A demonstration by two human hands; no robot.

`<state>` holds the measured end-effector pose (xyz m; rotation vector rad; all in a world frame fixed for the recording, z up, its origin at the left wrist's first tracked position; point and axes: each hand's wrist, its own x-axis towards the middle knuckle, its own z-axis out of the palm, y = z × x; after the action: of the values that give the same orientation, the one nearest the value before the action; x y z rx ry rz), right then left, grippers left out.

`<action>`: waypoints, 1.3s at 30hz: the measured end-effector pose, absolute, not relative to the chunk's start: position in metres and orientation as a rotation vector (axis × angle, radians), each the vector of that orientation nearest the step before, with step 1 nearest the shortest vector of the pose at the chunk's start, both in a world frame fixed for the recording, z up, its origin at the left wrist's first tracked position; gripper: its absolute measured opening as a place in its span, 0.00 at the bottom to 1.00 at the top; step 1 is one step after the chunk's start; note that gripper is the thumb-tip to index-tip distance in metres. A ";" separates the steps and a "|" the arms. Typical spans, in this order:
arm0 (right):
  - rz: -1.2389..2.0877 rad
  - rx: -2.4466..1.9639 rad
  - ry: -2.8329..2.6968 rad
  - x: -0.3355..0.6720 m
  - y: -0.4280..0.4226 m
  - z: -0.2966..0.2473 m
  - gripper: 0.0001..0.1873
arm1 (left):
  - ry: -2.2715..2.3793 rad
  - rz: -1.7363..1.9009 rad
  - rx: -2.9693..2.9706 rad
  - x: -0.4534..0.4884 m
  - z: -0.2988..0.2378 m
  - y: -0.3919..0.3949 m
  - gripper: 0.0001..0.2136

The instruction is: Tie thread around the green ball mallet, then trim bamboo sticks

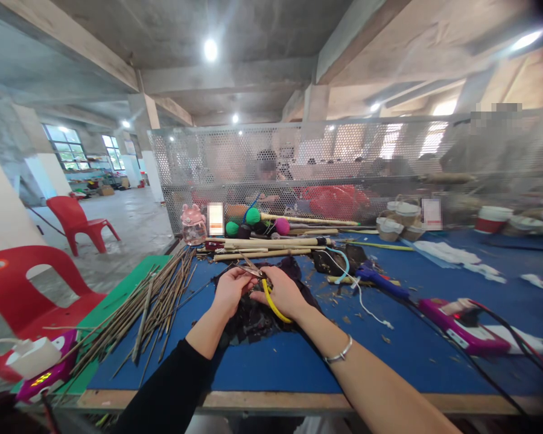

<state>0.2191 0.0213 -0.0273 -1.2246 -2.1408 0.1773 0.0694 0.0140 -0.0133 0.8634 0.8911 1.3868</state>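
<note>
One pair of scissors (269, 298), curved yellow handle, metal blades.

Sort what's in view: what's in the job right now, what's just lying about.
In use, it seems: yellow-handled scissors in the right hand; dark material beneath, with the left hand above it.

Apparently lying about: brown sticks; blue tool; pink-topped bottle; green ball.

Yellow-handled scissors (270, 299), blades pointing forward and left, held over crumpled dark material (252, 324), loosely spread
</note>
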 end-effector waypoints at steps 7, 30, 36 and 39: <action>0.274 -1.205 -2.095 0.220 0.024 -0.029 0.29 | 0.849 1.401 0.847 0.068 -0.012 0.014 0.09; 0.327 -1.172 -2.103 0.219 0.019 -0.028 0.21 | 0.863 1.502 0.935 0.067 -0.015 0.016 0.20; 0.405 -1.132 -2.099 0.221 0.024 -0.032 0.19 | 0.877 1.510 0.975 0.067 -0.020 0.019 0.18; 0.395 -1.203 -2.090 0.221 0.026 -0.035 0.20 | 0.875 1.530 0.990 0.067 -0.022 0.020 0.17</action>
<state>0.2209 0.0262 -0.0348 -1.2027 -2.0896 0.3952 0.0670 0.0202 -0.0216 0.9897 0.8746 1.5301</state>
